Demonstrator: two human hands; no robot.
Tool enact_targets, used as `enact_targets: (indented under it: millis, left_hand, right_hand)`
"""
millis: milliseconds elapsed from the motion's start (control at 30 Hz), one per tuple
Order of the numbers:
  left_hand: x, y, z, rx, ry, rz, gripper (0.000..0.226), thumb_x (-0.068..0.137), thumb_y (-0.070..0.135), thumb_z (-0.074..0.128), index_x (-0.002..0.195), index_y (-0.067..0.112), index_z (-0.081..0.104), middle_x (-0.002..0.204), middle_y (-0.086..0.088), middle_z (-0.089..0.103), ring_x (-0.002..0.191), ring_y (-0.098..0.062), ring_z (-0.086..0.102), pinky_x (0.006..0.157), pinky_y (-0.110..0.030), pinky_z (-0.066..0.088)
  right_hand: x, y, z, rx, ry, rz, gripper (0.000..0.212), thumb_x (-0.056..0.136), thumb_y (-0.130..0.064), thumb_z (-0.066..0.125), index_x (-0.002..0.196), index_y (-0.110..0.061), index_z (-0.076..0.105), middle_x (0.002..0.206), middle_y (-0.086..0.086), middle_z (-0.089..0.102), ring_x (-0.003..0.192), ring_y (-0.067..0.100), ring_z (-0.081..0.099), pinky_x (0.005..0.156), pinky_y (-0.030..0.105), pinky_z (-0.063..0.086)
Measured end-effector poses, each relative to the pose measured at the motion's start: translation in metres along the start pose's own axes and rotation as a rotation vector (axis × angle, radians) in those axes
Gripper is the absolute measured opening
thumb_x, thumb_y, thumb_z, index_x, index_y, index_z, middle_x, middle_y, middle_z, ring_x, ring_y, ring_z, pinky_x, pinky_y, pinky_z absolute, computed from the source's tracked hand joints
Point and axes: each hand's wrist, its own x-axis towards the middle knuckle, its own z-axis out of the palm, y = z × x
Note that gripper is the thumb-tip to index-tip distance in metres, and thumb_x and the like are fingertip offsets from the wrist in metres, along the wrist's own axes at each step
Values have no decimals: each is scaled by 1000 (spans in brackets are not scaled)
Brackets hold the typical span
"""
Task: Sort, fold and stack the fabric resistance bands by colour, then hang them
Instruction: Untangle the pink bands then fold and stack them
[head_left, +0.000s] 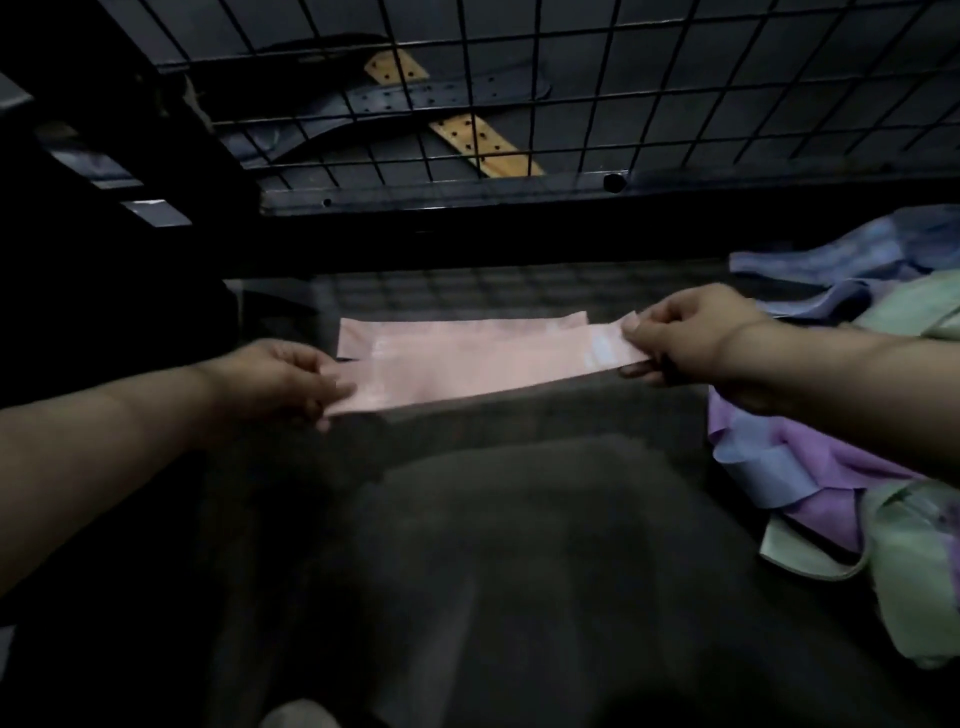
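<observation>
Smooth flat pink band (483, 364), no legible writing, pinched taut at its ends by left hand (283, 382) and right hand (685, 332) above second pink strip (441, 330).

Both hands, left (291, 379) and right (685, 332), reach forward well apart, fingers pinching closed.

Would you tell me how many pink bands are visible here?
2. One pink band is held stretched between the left hand and right hand; a second pink band lies flat just behind it. Others may be hidden in the pile on the right.
</observation>
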Motion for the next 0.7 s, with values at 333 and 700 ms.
enact_targets:
  millis: [333,700]
  left_hand:
    - [63,9,-14,-140,361,59,10,89,2,67,90,7,59,66,-11,60,37,-7,57,33,-17,42]
    - [91,-13,18,278,658,219,46,83,24,77,120,7,55,108,-12,59,89,-26,62,79,-30,52]
  right_hand:
    - [61,-12,52,-226,165,-61,17,95,-20,63,80,-16,57,71,6,62,51,22,65,52,37,58]
    - [76,19,43,-777,249,-220,39,88,-36,64,117,-12,54,122,17,54,114,35,54,97,37,46]
